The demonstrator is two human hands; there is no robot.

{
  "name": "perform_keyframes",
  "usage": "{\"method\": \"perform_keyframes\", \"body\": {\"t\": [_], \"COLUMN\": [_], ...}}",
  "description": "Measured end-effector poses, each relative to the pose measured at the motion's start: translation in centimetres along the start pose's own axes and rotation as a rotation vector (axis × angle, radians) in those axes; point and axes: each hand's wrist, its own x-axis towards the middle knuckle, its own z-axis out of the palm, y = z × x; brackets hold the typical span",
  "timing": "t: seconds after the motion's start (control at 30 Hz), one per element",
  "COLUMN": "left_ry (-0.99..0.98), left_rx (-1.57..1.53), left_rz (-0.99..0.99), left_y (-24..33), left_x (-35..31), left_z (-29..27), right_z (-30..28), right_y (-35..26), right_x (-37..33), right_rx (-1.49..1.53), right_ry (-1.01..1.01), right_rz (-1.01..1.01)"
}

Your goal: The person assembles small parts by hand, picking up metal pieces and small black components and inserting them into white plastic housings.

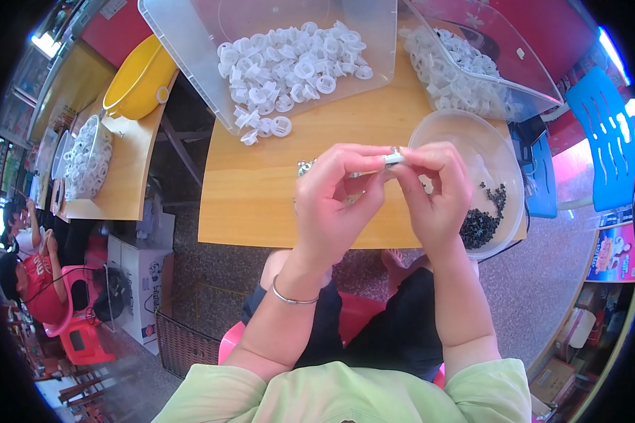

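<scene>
My left hand point(331, 204) and my right hand point(439, 194) meet above the wooden table point(247, 204). Fingertips of both hands pinch a small white plastic piece point(394, 159) between them; its exact kind cannot be made out. Just beyond my left hand lie some small shiny metal bits point(304, 168), partly hidden by it. Beside my right hand stands a round translucent bowl point(511, 190) holding many small black parts point(481, 227). Part of the bowl is hidden behind that hand and wrist.
A tipped clear bin point(190, 53) spills white ring-shaped plastic parts point(289, 67) at the table's back. Another clear bin point(522, 70) of white parts stands back right. Leftward are a side table with a yellow basin point(135, 79), a wicker basket point(183, 345) and seated people point(39, 275).
</scene>
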Motion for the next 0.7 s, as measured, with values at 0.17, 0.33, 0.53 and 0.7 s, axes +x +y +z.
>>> {"method": "perform_keyframes", "body": {"t": [0.17, 0.33, 0.53, 0.7], "left_ry": [-0.011, -0.010, -0.017, -0.014], "left_rx": [-0.165, -0.227, -0.263, -0.265], "left_rz": [-0.108, -0.190, -0.282, -0.348], "left_y": [0.15, 0.41, 0.85, 1.00], "left_x": [0.01, 0.01, 0.24, 0.39], "left_z": [0.20, -0.09, -0.11, -0.46], "right_z": [-0.03, -0.11, -0.15, 0.03], "right_y": [-0.09, -0.10, -0.05, -0.15], "right_x": [-0.04, 0.01, -0.03, -0.07], "right_rx": [0.168, 0.159, 0.176, 0.197], "right_ry": [0.006, -0.026, -0.026, -0.027], "right_rz": [0.217, 0.227, 0.273, 0.300]}}
